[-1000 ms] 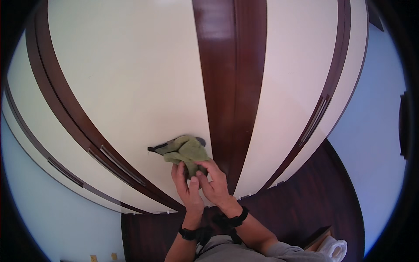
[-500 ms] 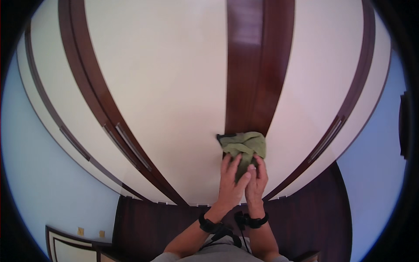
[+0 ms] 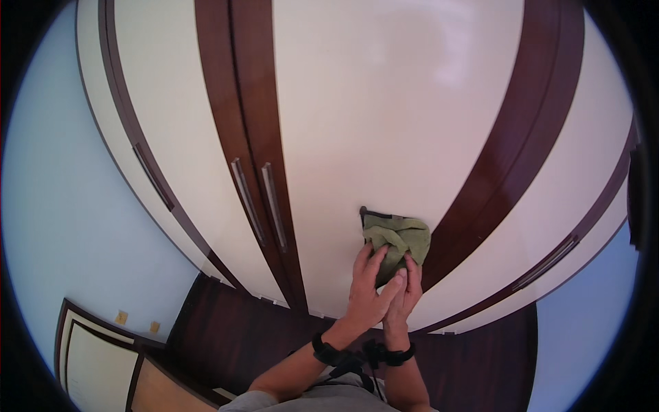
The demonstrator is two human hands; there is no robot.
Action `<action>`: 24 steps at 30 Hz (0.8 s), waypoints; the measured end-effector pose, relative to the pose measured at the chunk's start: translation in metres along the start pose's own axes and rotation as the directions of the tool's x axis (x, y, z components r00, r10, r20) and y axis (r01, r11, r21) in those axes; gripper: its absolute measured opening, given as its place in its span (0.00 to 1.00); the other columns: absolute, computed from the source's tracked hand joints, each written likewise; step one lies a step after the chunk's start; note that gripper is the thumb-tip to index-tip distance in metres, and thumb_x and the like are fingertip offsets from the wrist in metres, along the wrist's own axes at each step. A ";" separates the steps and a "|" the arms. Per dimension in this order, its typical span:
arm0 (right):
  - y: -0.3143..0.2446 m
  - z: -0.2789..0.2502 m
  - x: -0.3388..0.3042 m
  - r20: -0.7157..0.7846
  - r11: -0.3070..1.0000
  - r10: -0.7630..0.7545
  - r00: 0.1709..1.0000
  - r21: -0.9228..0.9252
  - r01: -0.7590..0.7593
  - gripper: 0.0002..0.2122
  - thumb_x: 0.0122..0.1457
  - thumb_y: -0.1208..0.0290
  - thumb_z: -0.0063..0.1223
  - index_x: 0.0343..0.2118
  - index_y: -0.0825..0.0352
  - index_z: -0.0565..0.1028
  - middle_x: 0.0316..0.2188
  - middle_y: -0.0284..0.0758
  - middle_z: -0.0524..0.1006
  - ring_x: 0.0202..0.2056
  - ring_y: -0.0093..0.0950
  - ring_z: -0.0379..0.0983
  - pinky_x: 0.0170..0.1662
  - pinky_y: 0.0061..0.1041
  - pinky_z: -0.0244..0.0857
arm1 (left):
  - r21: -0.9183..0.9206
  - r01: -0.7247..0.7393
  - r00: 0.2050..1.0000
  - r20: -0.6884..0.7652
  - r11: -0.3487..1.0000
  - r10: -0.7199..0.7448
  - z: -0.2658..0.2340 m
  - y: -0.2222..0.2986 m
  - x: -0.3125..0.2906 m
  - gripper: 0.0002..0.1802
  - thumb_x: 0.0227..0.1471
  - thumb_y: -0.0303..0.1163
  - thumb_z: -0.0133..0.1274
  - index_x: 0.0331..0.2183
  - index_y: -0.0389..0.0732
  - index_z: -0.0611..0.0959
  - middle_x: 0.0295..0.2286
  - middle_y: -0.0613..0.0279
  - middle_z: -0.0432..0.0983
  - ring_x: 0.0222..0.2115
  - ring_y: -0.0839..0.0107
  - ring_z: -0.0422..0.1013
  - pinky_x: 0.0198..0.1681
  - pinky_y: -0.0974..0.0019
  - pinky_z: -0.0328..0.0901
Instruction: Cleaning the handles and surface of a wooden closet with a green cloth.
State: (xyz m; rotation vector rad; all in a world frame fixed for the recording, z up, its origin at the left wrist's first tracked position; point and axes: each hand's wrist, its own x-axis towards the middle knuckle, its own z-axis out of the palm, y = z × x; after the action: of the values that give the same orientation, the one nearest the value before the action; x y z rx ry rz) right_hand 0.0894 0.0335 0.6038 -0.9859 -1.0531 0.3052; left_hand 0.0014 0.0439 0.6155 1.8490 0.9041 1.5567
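Note:
A crumpled green cloth (image 3: 405, 237) with a dark edge lies against the cream wardrobe door (image 3: 364, 137), beside a dark brown vertical strip (image 3: 480, 213). My left hand (image 3: 369, 295) holds the cloth's lower left part, fingertips bent onto it. Close beside it, my right hand (image 3: 405, 295) grips the lower right part. The two hands nearly touch at the thumbs, and folds of cloth hide part of the right fingers. Each wrist wears a black band.
Long metal handles (image 3: 274, 206) run down the brown strips to the left, and another handle (image 3: 546, 262) is at the right. Dark wood floor (image 3: 233, 329) lies below. A low cabinet (image 3: 103, 364) stands at lower left by the blue wall (image 3: 62, 226).
My view has turned left along the wardrobe. Both hands have carried the cloth left, off the brown strip and onto the cream door, still holding it.

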 end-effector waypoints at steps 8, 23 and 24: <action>-0.033 -0.032 0.015 0.204 0.989 -0.103 0.974 0.121 0.080 0.20 0.77 0.65 0.40 0.58 0.77 0.75 0.58 0.51 0.74 0.57 0.45 0.72 0.62 0.38 0.64 | 0.090 0.008 0.983 -0.183 0.996 0.009 0.020 0.036 -0.004 0.37 0.59 0.38 0.61 0.65 0.32 0.72 0.65 0.31 0.58 0.65 0.38 0.61 0.67 0.47 0.61; -0.015 0.031 0.018 0.393 0.971 -0.030 0.919 0.231 -0.067 0.21 0.76 0.60 0.46 0.57 0.75 0.78 0.62 0.55 0.70 0.60 0.50 0.72 0.62 0.38 0.67 | 0.030 0.042 0.926 -0.375 0.999 -0.027 -0.022 -0.007 0.020 0.26 0.70 0.35 0.47 0.63 0.33 0.71 0.60 0.50 0.68 0.59 0.59 0.67 0.65 0.57 0.60; -0.011 0.038 0.014 0.385 0.973 -0.017 0.923 0.217 -0.073 0.21 0.76 0.60 0.46 0.57 0.75 0.78 0.62 0.55 0.70 0.60 0.50 0.72 0.62 0.38 0.67 | 0.021 0.051 0.931 -0.363 0.998 -0.040 -0.029 -0.017 0.019 0.26 0.70 0.35 0.47 0.63 0.33 0.71 0.60 0.50 0.68 0.59 0.59 0.67 0.65 0.57 0.60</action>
State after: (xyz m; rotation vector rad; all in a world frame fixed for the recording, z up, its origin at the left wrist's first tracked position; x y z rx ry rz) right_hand 0.0619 0.0566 0.6264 -0.7480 -1.3267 0.6503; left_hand -0.0278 0.0691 0.6192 1.5707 1.1282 1.9017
